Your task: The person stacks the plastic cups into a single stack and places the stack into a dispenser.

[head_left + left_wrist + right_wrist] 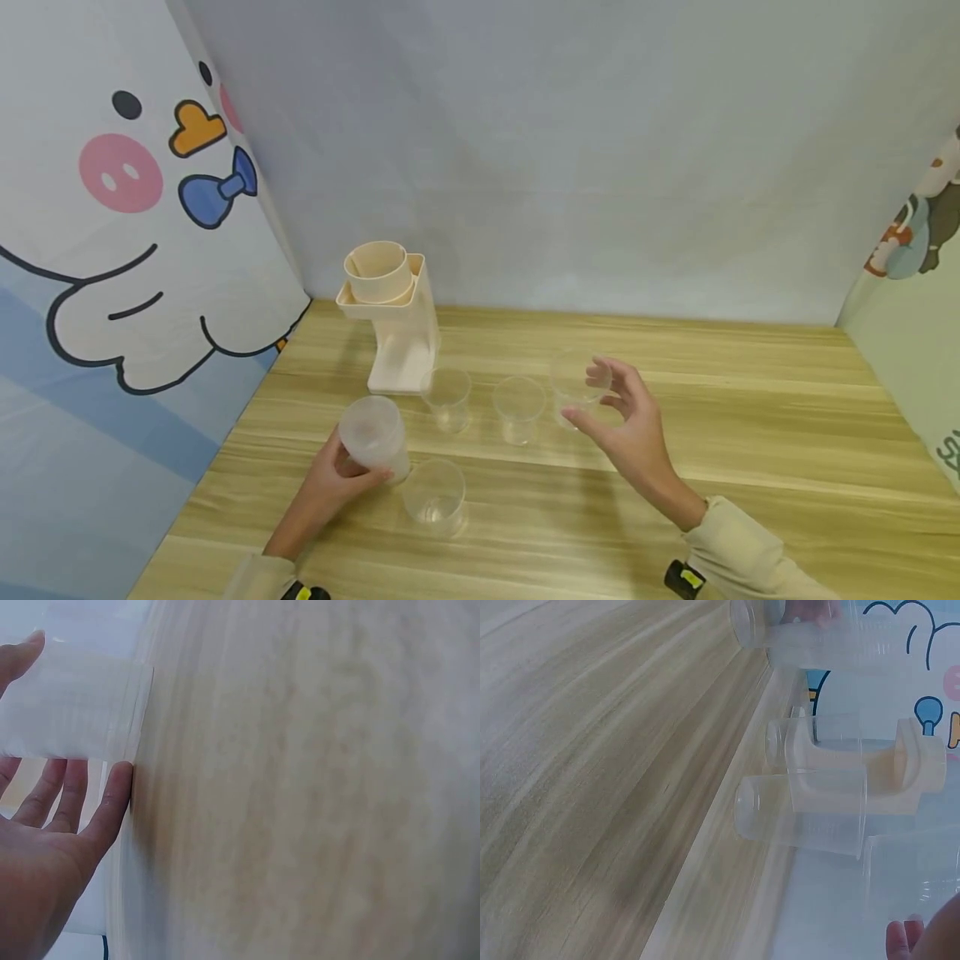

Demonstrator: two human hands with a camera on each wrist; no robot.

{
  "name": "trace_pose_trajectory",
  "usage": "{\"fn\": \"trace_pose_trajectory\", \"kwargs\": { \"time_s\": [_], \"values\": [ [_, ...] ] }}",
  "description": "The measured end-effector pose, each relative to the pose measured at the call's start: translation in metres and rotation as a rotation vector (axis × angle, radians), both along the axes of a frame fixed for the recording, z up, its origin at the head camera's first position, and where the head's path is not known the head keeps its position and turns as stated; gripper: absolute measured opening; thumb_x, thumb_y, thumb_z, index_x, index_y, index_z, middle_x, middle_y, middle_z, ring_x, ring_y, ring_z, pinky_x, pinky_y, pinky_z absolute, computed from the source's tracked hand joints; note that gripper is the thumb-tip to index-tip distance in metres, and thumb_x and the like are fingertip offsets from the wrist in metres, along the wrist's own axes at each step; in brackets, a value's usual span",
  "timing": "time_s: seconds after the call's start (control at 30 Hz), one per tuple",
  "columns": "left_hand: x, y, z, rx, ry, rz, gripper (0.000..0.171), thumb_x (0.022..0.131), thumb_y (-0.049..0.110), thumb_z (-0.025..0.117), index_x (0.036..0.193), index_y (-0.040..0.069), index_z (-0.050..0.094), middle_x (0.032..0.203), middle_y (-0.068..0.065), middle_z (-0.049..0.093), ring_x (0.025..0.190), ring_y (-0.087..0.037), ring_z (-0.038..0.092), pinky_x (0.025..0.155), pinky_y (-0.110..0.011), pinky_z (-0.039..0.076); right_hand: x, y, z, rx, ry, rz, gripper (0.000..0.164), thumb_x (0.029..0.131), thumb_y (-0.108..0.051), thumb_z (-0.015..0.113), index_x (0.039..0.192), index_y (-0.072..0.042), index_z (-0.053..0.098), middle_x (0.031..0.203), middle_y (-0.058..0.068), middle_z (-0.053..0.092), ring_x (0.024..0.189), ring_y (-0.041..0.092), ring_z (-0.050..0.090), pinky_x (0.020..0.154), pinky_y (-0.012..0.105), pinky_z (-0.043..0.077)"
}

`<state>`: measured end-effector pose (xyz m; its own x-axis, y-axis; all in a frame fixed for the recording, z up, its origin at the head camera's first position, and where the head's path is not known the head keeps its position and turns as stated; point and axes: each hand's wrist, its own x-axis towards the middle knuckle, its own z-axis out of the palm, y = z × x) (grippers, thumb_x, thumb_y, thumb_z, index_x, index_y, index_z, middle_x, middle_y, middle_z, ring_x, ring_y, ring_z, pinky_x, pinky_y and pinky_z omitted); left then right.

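My left hand (330, 483) grips a stack of nested clear plastic cups (378, 446) near the table's left side; in the left wrist view, the thumb lies along one side of the stack (67, 705) and the fingers along the other. The right hand (637, 433) holds a single clear cup (567, 400) between thumb and fingers, at the right end of a row. To its left stand two more upright clear cups, a middle cup (519, 417) and a left cup (448, 408). Another cup (435, 504) stands nearer me, just right of the stack.
A cream plastic stand (401, 350) with a round, open-topped holder (381, 279) stands behind the cups at the back left. The wood-grain table (750, 433) meets a pale cloth backdrop (562, 167) at its rear edge. A cartoon-printed cloth (97, 333) borders the left side.
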<state>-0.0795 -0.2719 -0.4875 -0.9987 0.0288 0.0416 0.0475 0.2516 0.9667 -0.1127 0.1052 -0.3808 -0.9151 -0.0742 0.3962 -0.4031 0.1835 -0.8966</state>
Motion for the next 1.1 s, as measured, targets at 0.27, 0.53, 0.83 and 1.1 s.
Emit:
{"fn": "trace_pose_trajectory", "kwargs": {
  "time_s": [0.27,0.53,0.83,1.1],
  "values": [
    [0.001,0.000,0.000,-0.001,-0.001,-0.003,0.083,0.074,0.007,0.081,0.142,0.017,0.035,0.130,-0.012,0.046,0.111,-0.017,0.053,0.087,-0.028,0.049,-0.001,-0.005,0.003,-0.003,0.022,0.027,0.063,0.072,0.009,0.076,0.128,0.004,0.048,0.117,0.016,0.056,0.108,0.034,0.052,0.085,0.022,0.045],
    [0.001,0.000,0.000,-0.004,0.020,-0.013,0.083,0.073,0.006,0.081,0.142,0.015,0.036,0.130,-0.013,0.047,0.111,-0.018,0.053,0.087,-0.029,0.049,-0.010,-0.010,-0.008,-0.030,0.029,0.076,0.066,0.072,0.005,0.078,0.131,-0.006,0.049,0.118,0.008,0.056,0.108,0.029,0.054,0.086,0.023,0.045],
    [0.000,0.000,0.002,-0.021,-0.005,0.001,0.084,0.074,0.009,0.081,0.143,0.017,0.034,0.131,-0.011,0.046,0.115,-0.027,0.049,0.087,-0.029,0.048,0.001,-0.025,0.020,-0.043,0.040,0.114,0.062,0.072,0.011,0.075,0.128,0.006,0.047,0.114,0.016,0.056,0.104,0.040,0.053,0.085,0.026,0.046],
    [0.000,0.000,0.001,-0.015,0.002,-0.002,0.083,0.073,0.008,0.082,0.142,0.016,0.036,0.131,-0.011,0.046,0.115,-0.027,0.050,0.087,-0.030,0.049,-0.011,-0.028,0.006,-0.065,0.077,0.154,0.065,0.072,0.007,0.078,0.129,-0.003,0.048,0.117,0.009,0.057,0.106,0.031,0.055,0.086,0.029,0.046]
  ]
}}
